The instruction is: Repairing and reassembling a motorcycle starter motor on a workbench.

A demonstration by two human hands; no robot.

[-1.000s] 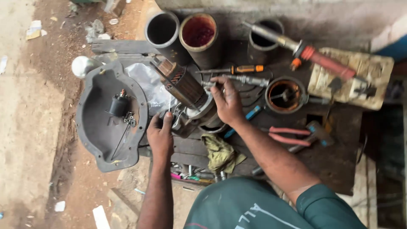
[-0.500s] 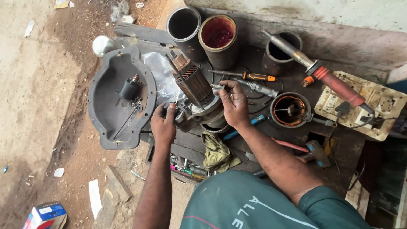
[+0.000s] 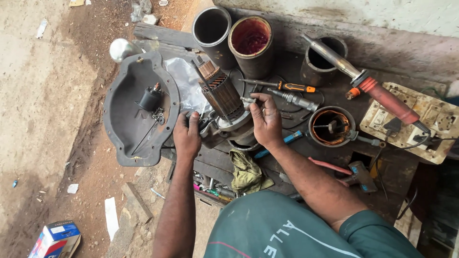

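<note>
Centre of frame: copper-wound motor armature with ribbed dark core (image 3: pixel 221 93), standing tilted, its top leaning toward the upper left, its lower end seated in a round grey metal housing (image 3: pixel 234 128) on the dark wooden bench (image 3: pixel 382 191).

Left hand (image 3: pixel 187 135), centre-left: fingers curled over the left edge of the housing, pressing on it; grip closed around the rim as far as can be seen.

Right hand (image 3: pixel 266 119), just right of the armature: fingers half bent, fingertips pinched on a small grey metal part (image 3: pixel 247 100) beside the armature core. Whether the part is attached to the armature cannot be told.

Left of the hands: dark grey cast metal cover, dish-shaped (image 3: pixel 138 112), with a small black cylinder (image 3: pixel 149 100) lying inside.

Upper centre: two open cylindrical motor shells, one dark (image 3: pixel 213 29), one with red winding inside (image 3: pixel 251 43).

Above the right hand: orange-handled screwdriver (image 3: pixel 287 86).

Upper right: large soldering iron with red handle (image 3: pixel 368 86).

Below the housing: crumpled olive rag (image 3: pixel 246 172).
</note>
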